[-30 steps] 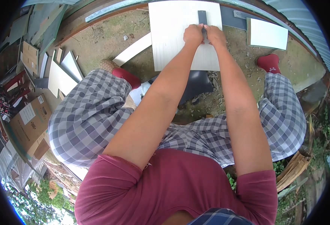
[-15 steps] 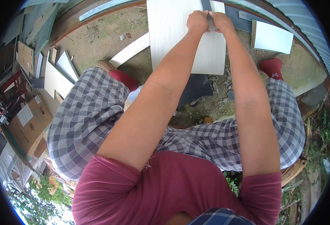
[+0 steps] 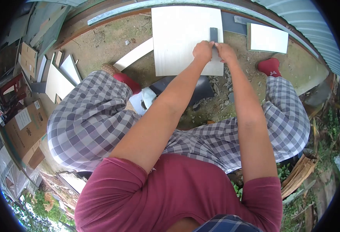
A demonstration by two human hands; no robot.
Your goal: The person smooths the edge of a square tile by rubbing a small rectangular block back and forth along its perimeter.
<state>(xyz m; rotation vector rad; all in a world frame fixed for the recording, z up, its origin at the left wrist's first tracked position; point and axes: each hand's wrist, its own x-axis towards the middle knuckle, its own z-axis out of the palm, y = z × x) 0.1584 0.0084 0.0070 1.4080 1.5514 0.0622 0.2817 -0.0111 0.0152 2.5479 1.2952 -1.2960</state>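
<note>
one dark grey strip (image 3: 213, 34): lying lengthwise over the pale board (image 3: 181, 38), near its right edge. left hand (image 3: 203, 51): fingers curled closed, gripping the strip's near end. right hand (image 3: 226, 53): partly curled, closed at the same end, beside the left; exact finger placement, cannot tell. one pale narrow plank (image 3: 135, 53): on the ground (image 3: 112, 42), left of the board. one white-topped panel (image 3: 267, 38): right of the board, over part of a dark panel (image 3: 233, 24). one dark sheet (image 3: 201, 88): below the board's near edge, partly hidden by the left forearm.
</note>
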